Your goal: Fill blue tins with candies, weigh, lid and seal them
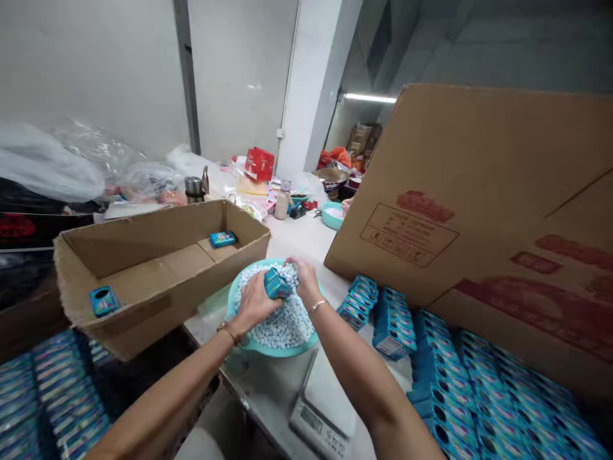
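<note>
A turquoise basin (pixel 292 351) full of small pale blue and white pellets (pixel 282 322) stands before me on the table. My left hand (pixel 255 301) is wrapped around a small blue carton (pixel 276 284), tilted above the pellets. Beside the carton, my right hand (pixel 304 280) has its fingers curled down among the pellets at the basin's far side; its fingertips are partly hidden. A white digital scale (pixel 323 409) lies on the table below my right forearm.
To the left is an open cardboard box (pixel 191 281) with two small blue cartons inside. Rows of blue cartons (pixel 445 377) fill the right side, against a large cardboard box (pixel 479 191). Farther back are a bottle (pixel 282 201) and another basin (pixel 331 217) near someone's hand.
</note>
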Action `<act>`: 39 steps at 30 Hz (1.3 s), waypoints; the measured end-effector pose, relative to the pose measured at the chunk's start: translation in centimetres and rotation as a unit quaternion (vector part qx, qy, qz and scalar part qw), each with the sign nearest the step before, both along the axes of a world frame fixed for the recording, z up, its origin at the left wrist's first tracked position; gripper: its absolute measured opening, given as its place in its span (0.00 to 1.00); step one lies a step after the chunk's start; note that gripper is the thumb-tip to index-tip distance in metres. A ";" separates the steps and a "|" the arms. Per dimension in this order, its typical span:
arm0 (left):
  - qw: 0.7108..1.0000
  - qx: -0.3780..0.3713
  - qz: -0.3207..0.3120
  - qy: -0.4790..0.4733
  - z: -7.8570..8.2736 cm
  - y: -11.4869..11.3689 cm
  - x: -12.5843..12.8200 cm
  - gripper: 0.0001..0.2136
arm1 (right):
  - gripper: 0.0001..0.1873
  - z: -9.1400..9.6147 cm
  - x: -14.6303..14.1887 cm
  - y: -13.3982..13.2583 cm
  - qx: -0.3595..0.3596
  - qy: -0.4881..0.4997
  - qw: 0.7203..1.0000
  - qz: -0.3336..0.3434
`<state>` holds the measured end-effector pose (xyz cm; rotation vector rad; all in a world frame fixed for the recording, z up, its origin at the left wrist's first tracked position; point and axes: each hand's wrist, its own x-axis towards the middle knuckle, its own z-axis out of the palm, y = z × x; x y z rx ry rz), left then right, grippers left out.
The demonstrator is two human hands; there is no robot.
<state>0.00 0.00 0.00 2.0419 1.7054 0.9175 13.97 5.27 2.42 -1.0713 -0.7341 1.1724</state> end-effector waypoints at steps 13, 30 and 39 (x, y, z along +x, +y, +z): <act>0.997 0.048 0.004 -0.059 0.3 -0.5 -0.3 0.36 | 0.10 1.0 -1.3 -0.7 0.059 0.001 0.998 0.010; 1.000 0.003 0.005 -0.005 1.3 1.0 0.0 0.35 | 0.10 0.4 -2.0 0.7 0.041 -0.051 0.997 -0.033; 1.000 -0.007 0.003 -0.008 2.3 0.7 -0.3 0.30 | 0.11 1.1 -3.2 0.1 0.057 -0.087 0.995 0.002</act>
